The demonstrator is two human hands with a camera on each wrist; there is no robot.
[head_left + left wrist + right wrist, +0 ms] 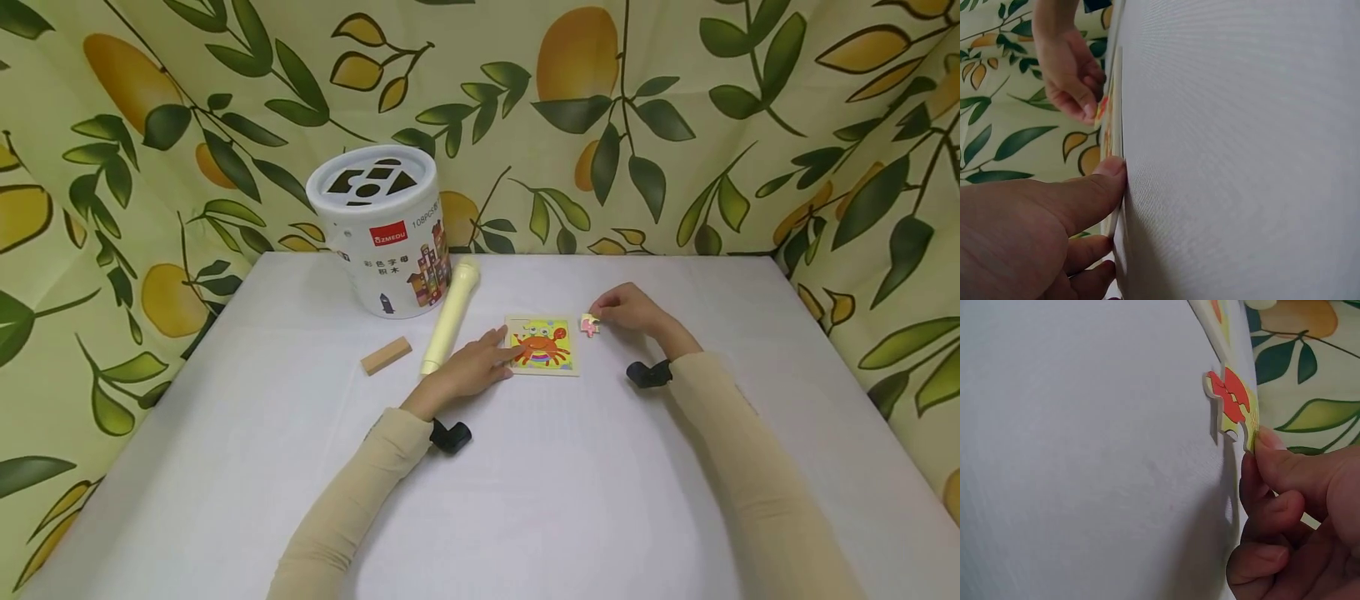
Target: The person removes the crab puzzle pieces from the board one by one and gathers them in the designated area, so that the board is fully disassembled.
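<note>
plainly, the right hand [628, 307] pinches a small jigsaw piece [1232, 397] between thumb and forefinger, its other fingers curled in beneath. the piece is held just beside the right edge of the crab puzzle [542, 357]; its print is red on yellow in the right wrist view but washed out to pale pink in the head view, and the finger and thumb cover one end. whether it touches the table [570, 483] is hard to tell.

the puzzle lies flat on the table, between the two hands. the left hand [478, 365] rests at its left edge, fingers loosely extended, not clenched, covering part of that side. the left wrist view shows the puzzle nearly edge-on, so its print can hardly be read, and the right wrist view cuts it to a sliver at the top.

a pale tube [452, 317] lies beyond the left hand, and a wooden block [386, 356] lies to the left of it. behind stands a white tub [393, 250]; its lettering wraps out of sight, and its contents cannot be made out through the dark lid holes. both sleeves [352, 492] run off the bottom of the head view.
</note>
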